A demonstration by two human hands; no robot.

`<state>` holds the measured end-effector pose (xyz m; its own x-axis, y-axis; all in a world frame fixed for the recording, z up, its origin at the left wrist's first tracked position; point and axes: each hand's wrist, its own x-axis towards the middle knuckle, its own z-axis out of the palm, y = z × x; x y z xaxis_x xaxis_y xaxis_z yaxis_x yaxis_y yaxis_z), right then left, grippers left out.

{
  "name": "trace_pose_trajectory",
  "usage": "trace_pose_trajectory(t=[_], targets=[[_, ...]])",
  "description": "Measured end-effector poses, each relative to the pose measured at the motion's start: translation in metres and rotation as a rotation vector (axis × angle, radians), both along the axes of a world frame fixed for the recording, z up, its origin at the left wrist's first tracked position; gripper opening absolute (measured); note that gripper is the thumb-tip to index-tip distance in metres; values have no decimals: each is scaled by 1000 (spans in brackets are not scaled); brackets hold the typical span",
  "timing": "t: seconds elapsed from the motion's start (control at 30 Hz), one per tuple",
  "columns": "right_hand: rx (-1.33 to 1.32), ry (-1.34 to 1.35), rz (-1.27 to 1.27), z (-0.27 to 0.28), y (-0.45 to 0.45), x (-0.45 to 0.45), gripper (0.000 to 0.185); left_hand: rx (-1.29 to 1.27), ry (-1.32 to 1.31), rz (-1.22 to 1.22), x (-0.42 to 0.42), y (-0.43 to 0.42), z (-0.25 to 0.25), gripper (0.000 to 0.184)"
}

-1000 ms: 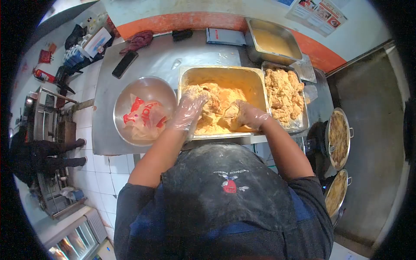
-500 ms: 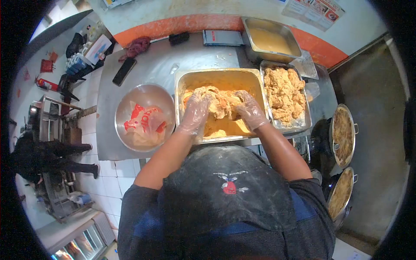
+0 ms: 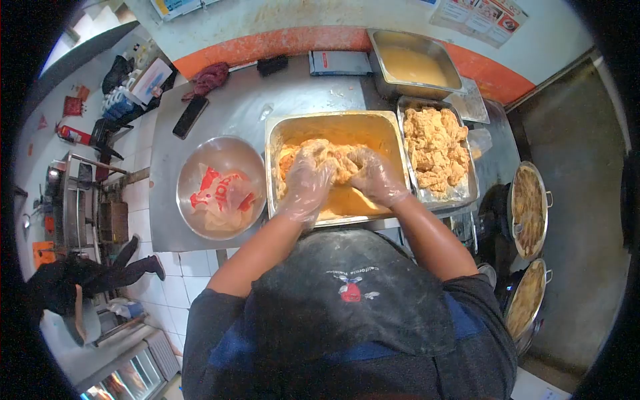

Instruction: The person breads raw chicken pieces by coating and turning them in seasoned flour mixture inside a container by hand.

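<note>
Both of my hands wear clear plastic gloves and work inside a deep metal pan [image 3: 337, 120] of orange-yellow coating. My left hand [image 3: 308, 180] curls around flour-coated chicken [image 3: 340, 163] at the pan's middle. From the other side, my right hand [image 3: 379, 177] grips the same clump with bent fingers. More coated pieces lie behind and left of my left hand, partly covered by it. Loose coating lies on the pan floor near its front edge. Exact piece edges between my fingers are hard to make out.
Right of the pan stands a tray of coated chicken [image 3: 437, 150], with a pan of yellowish liquid [image 3: 417, 65] behind. At left are a steel bowl [image 3: 187, 200] holding a plastic bag and a phone [image 3: 191, 117]. Two frying pots [image 3: 529, 210] stand far right. Another person [image 3: 100, 273] is at far left.
My hands have moved closer together, with the chicken clump drawn between them. My right hand's fingers have closed in more. At far left the other person has shifted position.
</note>
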<state>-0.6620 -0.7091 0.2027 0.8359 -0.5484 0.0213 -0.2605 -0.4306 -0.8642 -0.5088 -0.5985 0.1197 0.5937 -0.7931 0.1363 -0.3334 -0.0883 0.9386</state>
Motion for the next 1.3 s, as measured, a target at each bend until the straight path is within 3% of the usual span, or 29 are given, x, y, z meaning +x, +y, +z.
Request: trace_pose_trajectory(t=[0.03,0.1,0.2,0.23,0.33,0.37,0.43,0.5,0.57,0.7,0.77,0.8,0.87,0.97,1.1,1.17,1.3], targets=[[-2,1,4,2,-12,-6,29,-2,1,4,2,7,15,46],[-829,652,206,6,-39,-15,22,32,-515,-5,9,32,53,55],[-949,818,420,1,-58,-21,19,253,-656,-115,13,60,71,60],[-961,816,417,5,-70,-21,19,244,-659,-108,13,63,74,60],[-864,295,355,26,-106,-23,11,312,-639,-70,4,69,72,64],[-824,424,400,62,-120,-13,24,365,-665,-79,1,68,70,63],[-811,108,262,63,-178,-16,24,391,-753,-58,-7,64,69,60],[-663,341,67,97,-221,-4,27,443,-770,-30,-13,61,68,61],[-841,397,-27,83,-286,14,27,442,-782,-16,-11,59,63,62],[-862,609,-15,48,-359,50,27,493,-782,45,-15,48,67,52],[-873,942,37,13,-392,68,34,519,-805,72,-17,47,66,51],[-881,934,56,-15,-416,72,34,534,-833,84,-18,48,64,49],[-876,738,-168,-79,-465,73,24,563,-836,97,-17,51,60,49],[-827,720,-151,-129,-495,81,24,586,-843,126,-23,52,61,46],[-574,862,64,-72,-487,84,25,586,-798,129,-21,49,61,41],[-843,832,237,-28,-471,79,26,582,-809,117,-19,50,61,42],[-676,679,27,5,-464,62,26,623,-765,82,-17,50,56,40]])
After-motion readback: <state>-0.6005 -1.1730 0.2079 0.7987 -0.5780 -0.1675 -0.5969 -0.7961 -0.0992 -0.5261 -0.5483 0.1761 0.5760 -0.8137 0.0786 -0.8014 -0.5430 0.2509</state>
